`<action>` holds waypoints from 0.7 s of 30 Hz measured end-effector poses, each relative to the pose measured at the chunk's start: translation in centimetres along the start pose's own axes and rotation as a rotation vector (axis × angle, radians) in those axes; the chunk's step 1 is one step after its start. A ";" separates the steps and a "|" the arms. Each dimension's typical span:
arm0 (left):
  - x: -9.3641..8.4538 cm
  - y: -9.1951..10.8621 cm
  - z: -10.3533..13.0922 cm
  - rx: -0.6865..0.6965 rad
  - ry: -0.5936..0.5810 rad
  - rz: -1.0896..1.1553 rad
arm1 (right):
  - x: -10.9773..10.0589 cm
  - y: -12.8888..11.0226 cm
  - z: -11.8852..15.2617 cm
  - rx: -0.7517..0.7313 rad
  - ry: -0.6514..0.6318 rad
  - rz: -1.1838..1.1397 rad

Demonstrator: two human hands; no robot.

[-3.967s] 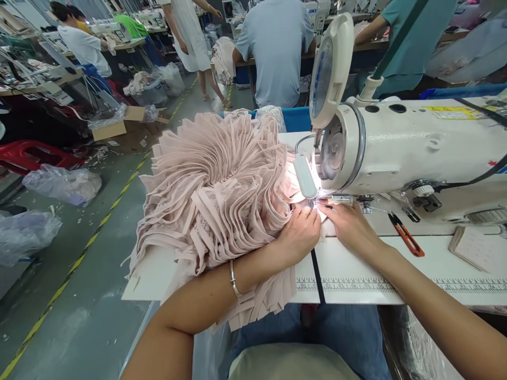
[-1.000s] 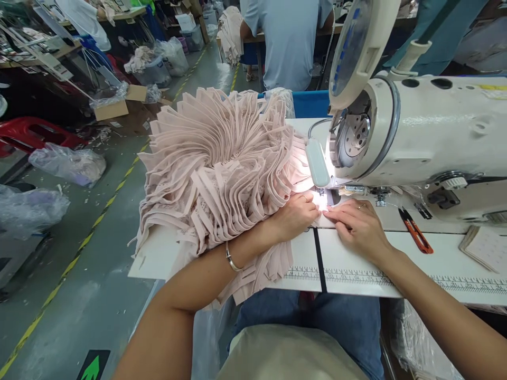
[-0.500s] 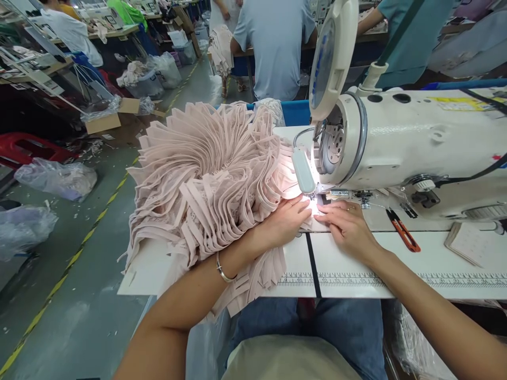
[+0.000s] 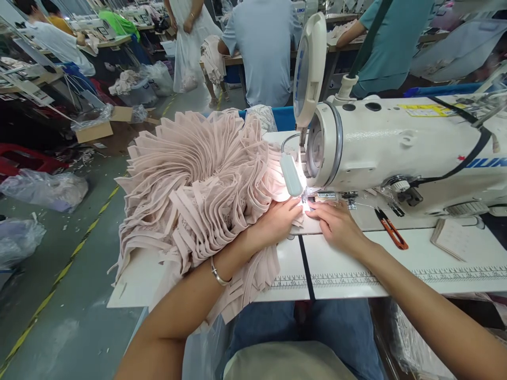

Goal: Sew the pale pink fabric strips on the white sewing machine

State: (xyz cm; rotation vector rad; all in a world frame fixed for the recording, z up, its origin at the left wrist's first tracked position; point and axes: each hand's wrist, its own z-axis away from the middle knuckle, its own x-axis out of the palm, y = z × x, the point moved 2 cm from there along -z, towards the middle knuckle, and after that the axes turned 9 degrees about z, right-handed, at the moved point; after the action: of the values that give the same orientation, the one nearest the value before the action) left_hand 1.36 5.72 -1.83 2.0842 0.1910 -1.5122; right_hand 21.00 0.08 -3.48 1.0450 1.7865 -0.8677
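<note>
A pale pink fabric piece [image 4: 298,221] lies flat on the white counter [image 4: 396,253], right at the needle of the sewing machine [image 4: 396,153], under the glare of the small lamp [image 4: 291,175]. Both hands press on it. The left hand [image 4: 277,220] comes in from the left with its fingers [image 4: 295,205] laid flat and close together on the cloth, tips nearly at the needle. The right hand [image 4: 336,222] comes in from the right, its fingers [image 4: 317,211] likewise flat and narrow, pinning the edge just beside the presser foot. Neither hand grips anything; they hold the cloth down. The fingertips of the two hands almost meet, and both are about equally near the needle, which sits just beyond them, away from the person. The glare hides the piece's outline, so its long axis cannot be told for sure; it seems to run left to right, back into the pile.

That big fanned pile of pink pieces [image 4: 198,179] fills the counter's left end and spills over its front edge beneath the left forearm, which wears a bracelet [image 4: 217,274]. To the right, well apart from the hands, lie orange-handled thread snips [image 4: 390,228] and a notepad [image 4: 455,240]. Other people sit at benches behind
</note>
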 end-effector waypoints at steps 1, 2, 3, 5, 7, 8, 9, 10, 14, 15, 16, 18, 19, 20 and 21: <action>-0.1 0.0 -0.1 0.002 0.006 0.009 | 0.0 0.0 -0.1 0.002 -0.012 0.007; -0.1 -0.1 -0.2 0.003 0.009 0.014 | 0.1 0.1 -0.1 0.004 -0.022 0.015; -0.1 -0.1 -0.3 0.000 0.010 0.016 | 0.1 0.1 -0.2 0.005 -0.031 0.024; -0.2 -0.2 -0.4 -0.015 0.005 0.011 | 0.0 0.2 -0.4 0.007 -0.049 0.042; -0.2 -0.2 -0.5 -0.039 -0.001 0.005 | 0.0 0.3 -0.5 0.011 -0.070 0.058; -0.1 -0.2 -0.5 -0.050 0.000 0.002 | 0.0 0.3 -0.6 0.011 -0.081 0.066; -0.1 -0.2 -0.6 -0.060 0.006 -0.001 | 0.0 0.3 -0.7 0.011 -0.091 0.076; -0.1 -0.2 -0.6 -0.069 0.016 -0.004 | 0.1 0.3 -0.7 0.009 -0.101 0.087; 0.1 -0.2 -0.5 -0.121 0.102 0.029 | 0.5 0.5 -0.7 -0.001 -0.145 0.148; 0.0 -0.1 -0.5 -0.139 0.122 0.030 | 0.6 0.6 -0.6 0.000 -0.158 0.166; 0.0 0.0 -0.3 -0.149 0.136 0.011 | 0.7 0.7 -0.6 0.001 -0.169 0.184; 0.0 0.3 -0.1 -0.134 0.138 -0.082 | 0.8 0.8 -0.6 0.002 -0.180 0.212; -0.1 0.4 0.0 -0.107 0.129 -0.135 | 0.8 0.8 -0.7 0.000 -0.182 0.221; -0.1 0.6 0.1 -0.078 0.118 -0.173 | 0.8 0.8 -0.8 -0.002 -0.183 0.228; -0.2 0.7 0.2 -0.057 0.104 -0.193 | 0.7 0.7 -0.8 -0.004 -0.186 0.232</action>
State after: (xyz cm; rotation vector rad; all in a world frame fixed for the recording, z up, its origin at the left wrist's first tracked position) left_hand 1.42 5.06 -1.44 2.1508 0.4814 -1.4885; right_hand 21.21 1.31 -3.92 1.1062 1.4798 -0.7901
